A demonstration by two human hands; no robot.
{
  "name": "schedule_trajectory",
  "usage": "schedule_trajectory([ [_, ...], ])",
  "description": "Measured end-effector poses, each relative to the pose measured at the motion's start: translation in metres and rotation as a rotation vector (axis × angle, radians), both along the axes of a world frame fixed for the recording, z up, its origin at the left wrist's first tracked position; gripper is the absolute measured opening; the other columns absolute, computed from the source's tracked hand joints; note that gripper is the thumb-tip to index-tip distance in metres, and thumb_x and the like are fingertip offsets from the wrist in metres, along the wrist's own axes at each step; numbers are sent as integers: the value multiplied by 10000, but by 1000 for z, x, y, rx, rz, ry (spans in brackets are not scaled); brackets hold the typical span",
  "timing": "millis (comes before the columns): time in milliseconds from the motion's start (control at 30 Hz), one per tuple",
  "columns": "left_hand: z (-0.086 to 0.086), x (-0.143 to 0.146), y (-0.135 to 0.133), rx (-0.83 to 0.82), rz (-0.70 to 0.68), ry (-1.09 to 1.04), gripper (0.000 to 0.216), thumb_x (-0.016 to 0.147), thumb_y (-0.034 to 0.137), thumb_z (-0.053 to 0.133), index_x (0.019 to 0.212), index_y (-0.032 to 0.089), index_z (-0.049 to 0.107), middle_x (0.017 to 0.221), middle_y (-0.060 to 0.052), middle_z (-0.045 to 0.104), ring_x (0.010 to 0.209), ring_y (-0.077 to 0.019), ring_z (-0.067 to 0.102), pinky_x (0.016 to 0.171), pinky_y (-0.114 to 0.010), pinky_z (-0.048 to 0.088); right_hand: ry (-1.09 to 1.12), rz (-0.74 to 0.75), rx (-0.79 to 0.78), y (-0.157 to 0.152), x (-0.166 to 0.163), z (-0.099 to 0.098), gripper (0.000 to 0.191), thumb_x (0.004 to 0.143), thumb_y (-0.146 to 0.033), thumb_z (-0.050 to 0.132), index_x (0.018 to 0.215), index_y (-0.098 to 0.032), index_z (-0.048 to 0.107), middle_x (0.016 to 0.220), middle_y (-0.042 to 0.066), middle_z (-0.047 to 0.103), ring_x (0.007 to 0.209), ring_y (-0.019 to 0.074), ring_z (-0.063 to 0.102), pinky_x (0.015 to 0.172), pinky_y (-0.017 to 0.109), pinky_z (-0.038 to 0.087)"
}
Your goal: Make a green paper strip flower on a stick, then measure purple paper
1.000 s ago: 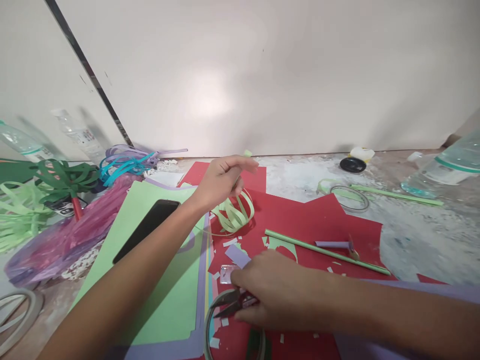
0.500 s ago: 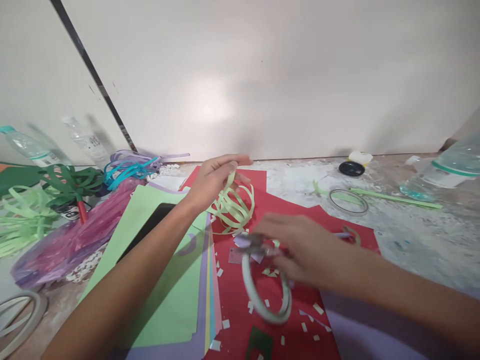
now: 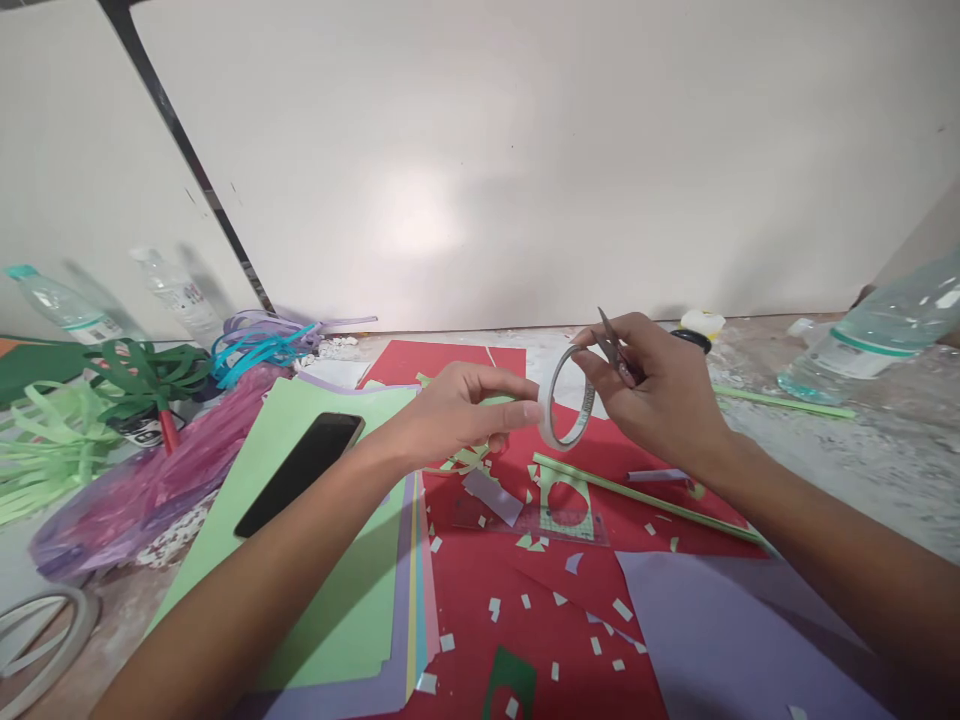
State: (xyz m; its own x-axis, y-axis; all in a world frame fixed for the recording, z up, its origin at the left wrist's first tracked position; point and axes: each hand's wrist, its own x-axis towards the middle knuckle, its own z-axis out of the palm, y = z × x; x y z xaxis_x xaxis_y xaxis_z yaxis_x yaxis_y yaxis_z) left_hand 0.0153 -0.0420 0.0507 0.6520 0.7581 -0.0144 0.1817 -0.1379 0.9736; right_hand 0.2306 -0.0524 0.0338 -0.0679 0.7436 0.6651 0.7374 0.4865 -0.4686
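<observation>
My right hand (image 3: 660, 395) holds a thin roll of tape (image 3: 568, 400) upright above the red paper (image 3: 540, 600), with small scissors (image 3: 616, 345) tucked between its fingers. My left hand (image 3: 465, 410) pinches the left edge of that roll with thumb and fingertips. Under the left hand lies a bundle of curled light green paper strips (image 3: 469, 458), mostly hidden. A clear ruler (image 3: 555, 520) and a light green paper stick (image 3: 645, 498) lie on the red paper below the hands.
A black phone (image 3: 300, 472) rests on a stack of green and lilac sheets (image 3: 330, 580). Cut paper strips, a pink bag (image 3: 127, 490) and bottles sit at the left. Another tape roll (image 3: 41, 635) lies bottom left. A lilac sheet (image 3: 735, 640) and a water bottle (image 3: 877, 335) are at the right.
My right hand picked up the scissors and the tape roll from the red paper and raised them. My left hand lowered the green strips and came to pinch the roll.
</observation>
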Motion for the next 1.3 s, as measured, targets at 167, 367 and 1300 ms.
schedule_trajectory([
  [167, -1, -4, 3, 145, -31, 65, 187, 777, 354, 698, 831, 175, 686, 835, -29, 643, 694, -119, 546, 628, -244, 423, 232, 177, -278, 4, 7, 8, 151, 807, -334, 657, 917, -232, 642, 553, -48, 444, 460, 97, 372, 450, 253, 331],
  [367, -6, -13, 12, 126, -101, 88, 162, 804, 314, 675, 877, 172, 658, 838, -39, 651, 730, -140, 595, 642, -260, 454, 348, 340, -566, 13, 20, 10, 203, 795, -377, 683, 944, -245, 645, 562, -45, 501, 437, 94, 453, 458, 260, 356],
  [1300, -6, -15, 20, -313, 262, -442, 149, 757, 166, 678, 903, 136, 667, 556, 60, 397, 445, -21, 326, 370, -147, 205, 918, 657, -920, 17, 15, -9, 299, 651, -334, 795, 754, -214, 542, 465, -114, 398, 367, 34, 132, 363, 220, 165],
])
